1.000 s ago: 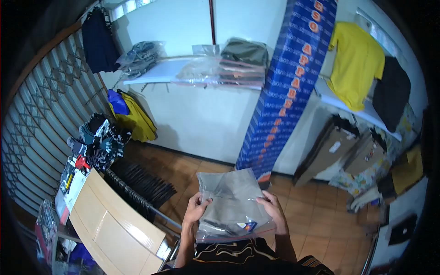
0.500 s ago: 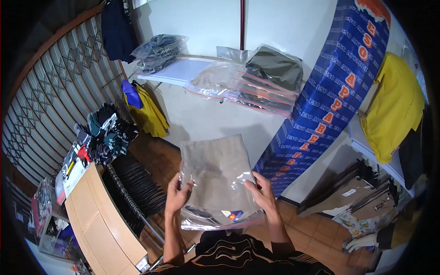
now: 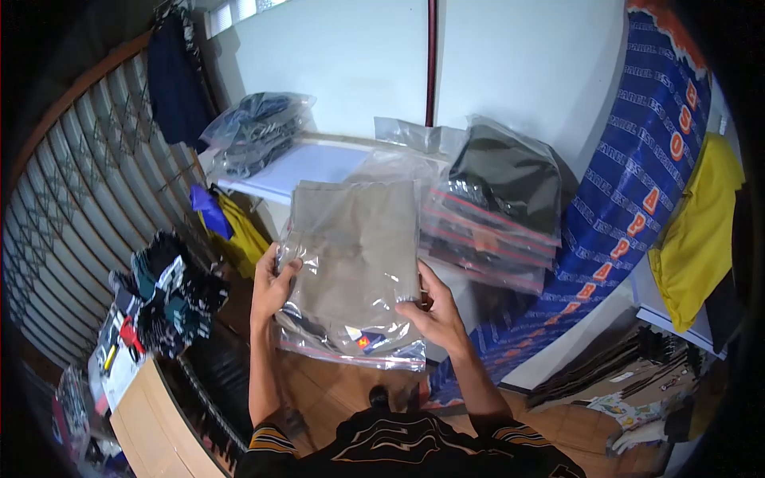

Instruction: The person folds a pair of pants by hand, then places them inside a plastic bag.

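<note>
Between my hands is a folded beige garment in a clear plastic bag [image 3: 355,255], its red-striped bag edge toward me. A small colourful label shows through near that lower edge. My left hand [image 3: 275,283] grips the bag's left side, thumb on top and fingers underneath. On the right side my right hand [image 3: 434,311] closes on it the same way. Beyond the held bag, a wall shelf [image 3: 271,195] carries a stack of bagged dark green and grey garments [image 3: 506,175], red-striped edges facing me. The held bag overlaps the view of the shelf's front.
More bagged clothes [image 3: 259,131] lie at the shelf's left end. A blue printed banner [image 3: 621,175] stands to the right, with a yellow garment [image 3: 693,239] past it. At lower left are a wooden counter [image 3: 159,422] and a rack of dark clothes [image 3: 207,398].
Both hands have carried the bagged beige garment forward and slightly left, closer to the shelf. The camera view has also shifted, and the shelf appears larger.
</note>
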{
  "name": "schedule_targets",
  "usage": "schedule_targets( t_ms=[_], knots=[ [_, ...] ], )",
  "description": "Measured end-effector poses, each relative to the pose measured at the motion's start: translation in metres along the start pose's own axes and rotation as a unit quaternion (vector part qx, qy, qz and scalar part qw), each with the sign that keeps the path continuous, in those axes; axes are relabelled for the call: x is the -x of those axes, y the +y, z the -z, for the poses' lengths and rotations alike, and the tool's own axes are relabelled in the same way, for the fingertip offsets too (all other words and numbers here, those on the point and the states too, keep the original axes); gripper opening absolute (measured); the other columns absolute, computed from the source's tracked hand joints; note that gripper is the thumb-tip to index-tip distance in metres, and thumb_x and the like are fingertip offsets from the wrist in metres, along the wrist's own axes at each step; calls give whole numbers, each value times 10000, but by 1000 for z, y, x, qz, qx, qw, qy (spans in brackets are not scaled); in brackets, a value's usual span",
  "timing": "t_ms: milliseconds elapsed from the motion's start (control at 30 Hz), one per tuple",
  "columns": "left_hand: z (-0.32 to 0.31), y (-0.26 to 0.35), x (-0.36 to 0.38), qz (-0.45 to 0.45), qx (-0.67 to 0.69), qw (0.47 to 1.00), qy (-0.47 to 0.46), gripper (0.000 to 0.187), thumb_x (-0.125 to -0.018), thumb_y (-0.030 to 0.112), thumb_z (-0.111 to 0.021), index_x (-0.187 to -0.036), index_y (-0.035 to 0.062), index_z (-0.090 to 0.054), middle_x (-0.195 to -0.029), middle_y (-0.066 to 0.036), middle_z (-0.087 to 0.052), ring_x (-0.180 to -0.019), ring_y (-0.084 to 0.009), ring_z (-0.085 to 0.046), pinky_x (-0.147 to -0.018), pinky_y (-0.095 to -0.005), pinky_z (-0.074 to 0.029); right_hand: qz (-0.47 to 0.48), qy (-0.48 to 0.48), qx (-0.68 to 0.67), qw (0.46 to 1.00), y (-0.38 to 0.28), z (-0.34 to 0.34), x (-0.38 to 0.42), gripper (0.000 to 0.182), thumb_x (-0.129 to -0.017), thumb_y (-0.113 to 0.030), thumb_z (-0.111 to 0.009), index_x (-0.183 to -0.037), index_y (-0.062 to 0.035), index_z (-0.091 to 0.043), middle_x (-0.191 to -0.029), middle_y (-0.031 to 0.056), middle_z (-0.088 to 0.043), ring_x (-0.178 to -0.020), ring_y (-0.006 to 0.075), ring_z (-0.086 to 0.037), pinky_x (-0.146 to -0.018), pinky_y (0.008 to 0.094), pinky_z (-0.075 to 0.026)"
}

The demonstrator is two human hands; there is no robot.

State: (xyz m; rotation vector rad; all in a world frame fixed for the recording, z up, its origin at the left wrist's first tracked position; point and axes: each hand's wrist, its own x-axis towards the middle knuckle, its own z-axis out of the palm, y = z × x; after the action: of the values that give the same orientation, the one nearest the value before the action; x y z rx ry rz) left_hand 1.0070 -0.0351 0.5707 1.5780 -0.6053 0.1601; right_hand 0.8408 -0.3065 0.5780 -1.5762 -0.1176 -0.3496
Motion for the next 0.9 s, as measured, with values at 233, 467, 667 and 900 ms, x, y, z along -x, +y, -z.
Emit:
schedule_targets(
  t_ms=[233,467,667,900],
  knots=[
    [-25,-63,-170,-36,-28,995,-87,95,-917,69,-620,-1005,33,-622,-762,64,-549,-684,-34,-440,-609,-225,-347,60,185,46,980,46,-5,-114,761,-853,21,-652,-1537,15,-317,-1204,145,-663,-1049,169,-638,-914,278,-495],
    [-67,-146,-267,-19,11,990,-140,116,-903,122,-656,-971,31,-636,-748,47,-561,-659,-47,-452,-602,-236,-369,59,250,233,938,69,-4,-145,786,-877,-148,-762,-1503,67,-339,-1456,239,-491,-1349,292,-477,-1115,370,-380],
    [-74,-171,-305,25,-58,985,-164,193,-877,164,-683,-976,-2,-675,-781,-12,-609,-728,-108,-513,-681,-280,-431,30,229,163,959,78,-19,-132,821,-888,-186,-751,-1527,52,-294,-1557,273,-338,-1415,362,-396,-1138,431,-366],
    [-76,-166,-306,44,-122,977,-169,287,-842,229,-721,-981,-21,-691,-858,-83,-681,-811,-169,-592,-754,-326,-479,6,197,-201,960,86,-56,-92,819,-901,28,-690,-1575,-17,-227,-1571,182,-333,-1389,306,-436,-1086,390,-431]
  ],
)
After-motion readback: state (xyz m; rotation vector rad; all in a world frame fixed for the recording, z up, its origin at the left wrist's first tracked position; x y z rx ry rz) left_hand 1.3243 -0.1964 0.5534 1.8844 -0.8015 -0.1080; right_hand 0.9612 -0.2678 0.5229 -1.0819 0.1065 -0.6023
